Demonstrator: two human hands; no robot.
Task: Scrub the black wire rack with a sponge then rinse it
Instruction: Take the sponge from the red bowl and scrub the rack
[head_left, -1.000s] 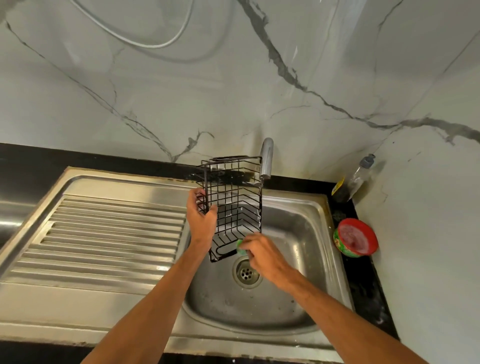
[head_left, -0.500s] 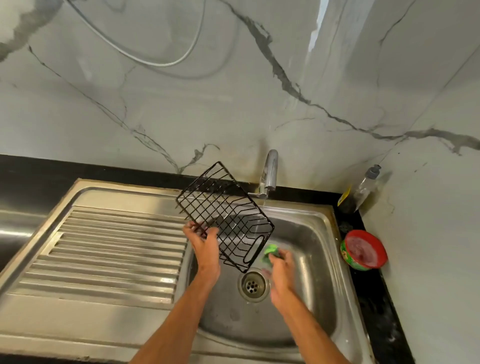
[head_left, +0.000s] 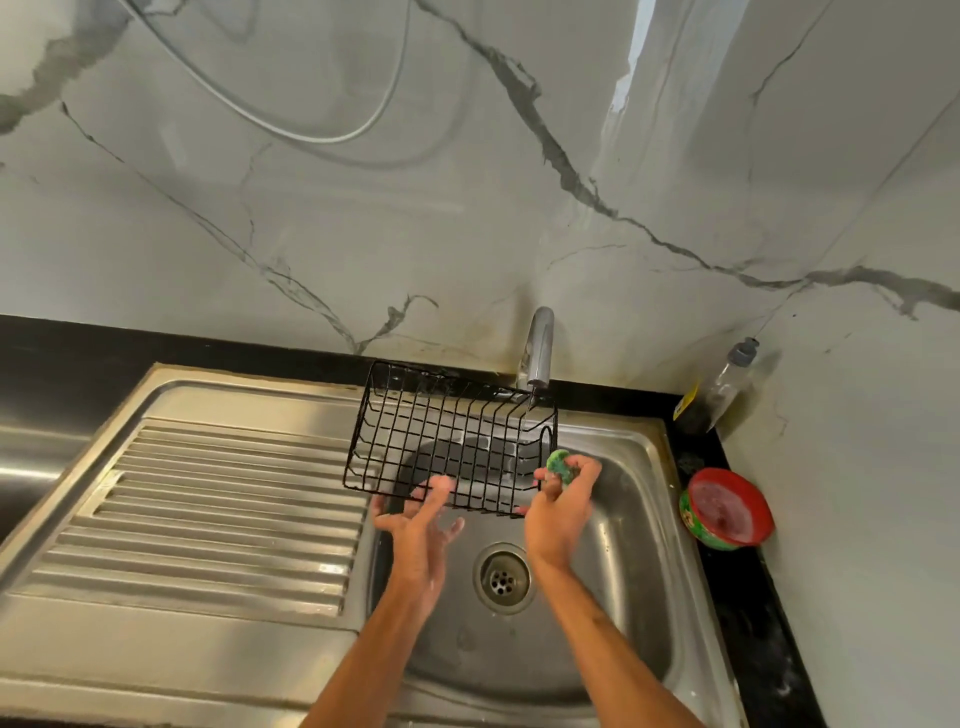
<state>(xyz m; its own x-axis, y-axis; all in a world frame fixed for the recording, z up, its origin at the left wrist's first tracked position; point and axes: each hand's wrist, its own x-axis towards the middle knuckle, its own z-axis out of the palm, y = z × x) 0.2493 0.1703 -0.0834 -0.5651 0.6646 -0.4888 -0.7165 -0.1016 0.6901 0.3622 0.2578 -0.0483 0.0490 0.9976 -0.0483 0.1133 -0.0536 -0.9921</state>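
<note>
The black wire rack (head_left: 447, 441) hangs over the sink basin (head_left: 644, 499), lying nearly level with its far right corner under the tap (head_left: 539, 348). My left hand (head_left: 418, 519) is below the rack's near edge, its fingers spread and its fingertips hooked on the edge wire. At the rack's near right corner, my right hand (head_left: 563, 501) pinches a green sponge (head_left: 560, 464), and its lower fingers touch the corner wires.
A ribbed steel drainboard (head_left: 208, 509) lies to the left of the basin, and the drain (head_left: 501, 577) sits below my hands. A red-lidded green tub (head_left: 727, 512) and a clear bottle (head_left: 730, 384) stand on the black counter at the right. A marble wall rises behind.
The rack has turned from upright, through a tilt, to lying nearly level under the tap. My left hand shifted to its near edge. My right hand rose with the sponge to the right corner.
</note>
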